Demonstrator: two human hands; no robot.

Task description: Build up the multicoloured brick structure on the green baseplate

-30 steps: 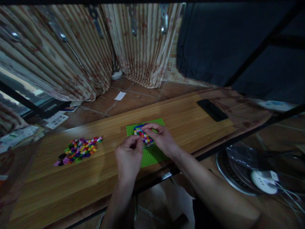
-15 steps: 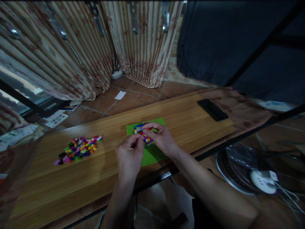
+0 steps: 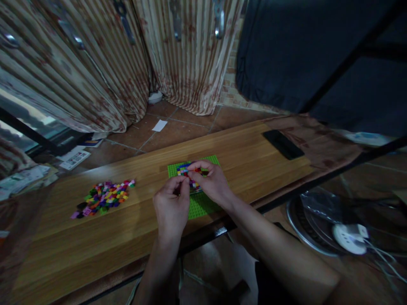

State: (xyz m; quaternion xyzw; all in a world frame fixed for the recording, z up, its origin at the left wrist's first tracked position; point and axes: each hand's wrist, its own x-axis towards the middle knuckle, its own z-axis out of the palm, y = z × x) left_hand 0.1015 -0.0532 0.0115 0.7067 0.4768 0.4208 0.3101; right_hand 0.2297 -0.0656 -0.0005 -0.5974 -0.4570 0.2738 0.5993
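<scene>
A green studded baseplate [image 3: 174,169] lies on the wooden table [image 3: 133,228] near its front edge. A patch of small multicoloured bricks [image 3: 183,170] is stuck on the plate. My left hand [image 3: 171,207] has its fingers pinched together at the patch's near left edge; whether it holds a brick is hidden. My right hand [image 3: 212,183] rests over the patch, fingertips pressing on the bricks at its far side. A loose pile of small coloured bricks [image 3: 103,198] lies on the table to the left, apart from both hands.
A black phone [image 3: 282,144] lies at the table's far right. Striped curtains [image 3: 95,63] hang behind over a tiled floor with papers [image 3: 74,159]. A fan [image 3: 333,224] with a white hub lies on the floor at the right. Dark cloth [image 3: 302,55] hangs behind.
Both hands have shifted slightly toward the far side of the brick patch; my left thumb and fingers have closed nearer to my right fingertips. The pile and plate have not moved.
</scene>
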